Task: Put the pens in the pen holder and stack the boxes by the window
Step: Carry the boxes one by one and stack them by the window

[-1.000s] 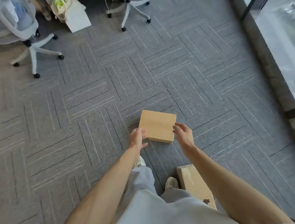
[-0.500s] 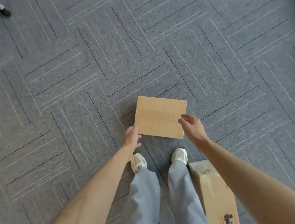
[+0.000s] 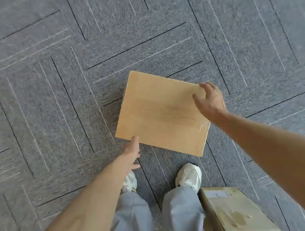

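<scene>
A flat brown cardboard box [image 3: 159, 113] lies on the grey carpet just ahead of my feet, its taped seam running across the top. My right hand [image 3: 209, 101] rests over the box's far right corner, fingers spread on the top face. My left hand [image 3: 132, 152] is at the near left edge, thumb touching the cardboard and fingers apart below it. Neither hand has closed around the box. A second, longer cardboard box [image 3: 236, 213] with a white label lies beside my right shoe. No pens or pen holder are in view.
Grey carpet tiles [image 3: 53, 87] with line patterns fill the view on all sides. My two white shoes [image 3: 189, 176] and light grey trouser legs stand directly behind the flat box. The window is out of frame.
The view has tilted down and closed in on the box, so chairs and window have left the frame. My right hand has moved onto the box's far right corner; my left hand stays at the near left edge.
</scene>
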`<state>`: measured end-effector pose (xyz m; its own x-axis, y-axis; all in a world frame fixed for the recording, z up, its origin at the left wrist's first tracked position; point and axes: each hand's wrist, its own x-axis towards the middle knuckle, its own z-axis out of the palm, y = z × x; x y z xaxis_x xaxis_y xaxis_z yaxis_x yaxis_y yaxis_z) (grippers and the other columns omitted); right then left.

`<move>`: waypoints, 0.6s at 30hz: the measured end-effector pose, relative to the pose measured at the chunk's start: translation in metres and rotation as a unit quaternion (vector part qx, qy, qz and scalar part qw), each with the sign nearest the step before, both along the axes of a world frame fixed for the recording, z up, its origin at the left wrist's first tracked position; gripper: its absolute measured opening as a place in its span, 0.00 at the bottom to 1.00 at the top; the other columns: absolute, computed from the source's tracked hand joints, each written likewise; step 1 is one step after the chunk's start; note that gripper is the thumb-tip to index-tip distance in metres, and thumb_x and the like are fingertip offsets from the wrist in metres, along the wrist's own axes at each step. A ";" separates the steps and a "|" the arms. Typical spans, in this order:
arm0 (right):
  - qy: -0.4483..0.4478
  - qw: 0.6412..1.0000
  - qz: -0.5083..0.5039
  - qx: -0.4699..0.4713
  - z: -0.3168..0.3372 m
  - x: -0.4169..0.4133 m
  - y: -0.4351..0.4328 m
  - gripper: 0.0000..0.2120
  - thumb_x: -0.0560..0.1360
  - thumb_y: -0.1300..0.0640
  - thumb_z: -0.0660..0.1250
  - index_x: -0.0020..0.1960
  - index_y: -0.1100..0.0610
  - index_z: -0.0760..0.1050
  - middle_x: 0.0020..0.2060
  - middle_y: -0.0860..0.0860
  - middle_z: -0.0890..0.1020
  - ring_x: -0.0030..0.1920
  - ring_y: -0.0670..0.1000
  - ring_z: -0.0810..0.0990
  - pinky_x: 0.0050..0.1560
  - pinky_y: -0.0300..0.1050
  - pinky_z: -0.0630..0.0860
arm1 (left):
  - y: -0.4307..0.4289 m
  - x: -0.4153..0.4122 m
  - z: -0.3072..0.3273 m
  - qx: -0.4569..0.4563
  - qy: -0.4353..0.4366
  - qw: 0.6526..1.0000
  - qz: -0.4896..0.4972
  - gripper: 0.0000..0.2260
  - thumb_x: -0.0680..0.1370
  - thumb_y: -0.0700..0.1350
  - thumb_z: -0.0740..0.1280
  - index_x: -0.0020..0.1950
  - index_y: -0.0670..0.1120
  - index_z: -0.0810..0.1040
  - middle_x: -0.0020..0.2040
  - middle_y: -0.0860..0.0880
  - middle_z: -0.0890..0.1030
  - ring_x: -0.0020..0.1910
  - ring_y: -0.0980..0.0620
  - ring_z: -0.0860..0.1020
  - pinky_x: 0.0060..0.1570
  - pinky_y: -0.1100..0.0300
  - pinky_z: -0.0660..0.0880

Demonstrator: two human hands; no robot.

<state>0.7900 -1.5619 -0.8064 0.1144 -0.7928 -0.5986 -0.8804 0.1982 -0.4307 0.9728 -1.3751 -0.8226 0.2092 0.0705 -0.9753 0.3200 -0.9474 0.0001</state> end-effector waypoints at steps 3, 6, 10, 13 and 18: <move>0.035 0.994 0.099 -0.020 -0.027 0.000 -0.015 0.27 0.78 0.42 0.60 0.74 0.51 0.68 0.76 0.55 0.66 0.74 0.57 0.64 0.73 0.58 0.62 | -0.009 -0.005 -0.016 -0.030 -0.017 0.998 0.060 0.24 0.83 0.57 0.52 0.77 0.47 0.62 0.71 0.44 0.71 0.62 0.47 0.74 0.62 0.44 0.74; 0.076 0.986 0.150 -0.013 -0.031 -0.010 -0.016 0.31 0.76 0.36 0.59 0.74 0.51 0.66 0.71 0.56 0.70 0.69 0.59 0.68 0.69 0.58 0.67 | -0.014 -0.011 -0.018 -0.036 -0.052 0.990 0.125 0.24 0.81 0.57 0.57 0.75 0.47 0.64 0.69 0.43 0.71 0.59 0.47 0.76 0.54 0.48 0.78; 0.074 0.986 0.133 0.061 -0.023 -0.026 0.000 0.34 0.77 0.33 0.59 0.71 0.57 0.68 0.67 0.59 0.69 0.67 0.61 0.68 0.65 0.59 0.69 | -0.027 -0.007 -0.006 -0.034 -0.076 0.982 0.169 0.26 0.79 0.57 0.62 0.74 0.50 0.64 0.71 0.45 0.70 0.64 0.44 0.73 0.58 0.47 0.76; 0.050 0.980 0.122 0.147 -0.018 -0.040 0.019 0.46 0.70 0.22 0.54 0.71 0.58 0.68 0.66 0.59 0.72 0.61 0.60 0.75 0.59 0.58 0.76 | -0.045 0.011 0.003 -0.053 -0.106 0.978 0.171 0.25 0.79 0.55 0.62 0.75 0.50 0.64 0.73 0.46 0.67 0.69 0.43 0.69 0.61 0.43 0.73; 0.038 0.972 0.110 0.203 -0.022 -0.049 0.022 0.52 0.66 0.19 0.49 0.72 0.57 0.69 0.62 0.64 0.78 0.57 0.62 0.80 0.54 0.58 0.80 | -0.059 0.037 -0.002 -0.122 -0.130 0.977 0.116 0.20 0.80 0.51 0.62 0.72 0.50 0.69 0.73 0.48 0.69 0.69 0.46 0.69 0.57 0.48 0.70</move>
<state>0.7414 -1.5396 -0.8288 0.1981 -0.4515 -0.8700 -0.9471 0.1404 -0.2885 1.0095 -1.4344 -0.8250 0.4583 -0.0824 -0.8849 0.4851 -0.8111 0.3268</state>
